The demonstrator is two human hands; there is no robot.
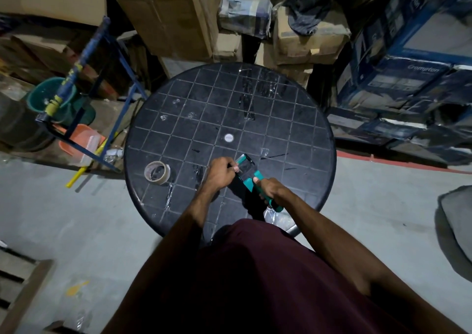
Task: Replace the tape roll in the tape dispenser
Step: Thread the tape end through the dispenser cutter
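The person stood over a round black table w/ a grid pattern, both hands working near its front edge. The right hand was wrapped tight around the teal handle of the dispenser, fingers curled under and thumb laid on top near the handle's upper end; the handle's butt stuck out below the fist toward the person. The dispenser lay at a slant, head pointing up and away from the body, approx. over the table's front-centre squares. The left hand was closed in a loose fist just beside the dispenser's head, thumb and forefinger pinched together at the clear tape there; whether the tips actually gripped a tape end or only pressed on it couldn't be told, since the spot was small and dim. Both hands sat close, the dispenser between them. A tape roll, pale tan w/ an open core, lay flat on the table to the left of the left hand, apart from it and untouched. A small white disc marked the table's centre, and crumpled bits of clear tape were stuck to the top in several places. Cardboard boxes were stacked behind the table, and a blue metal frame stood at the left.
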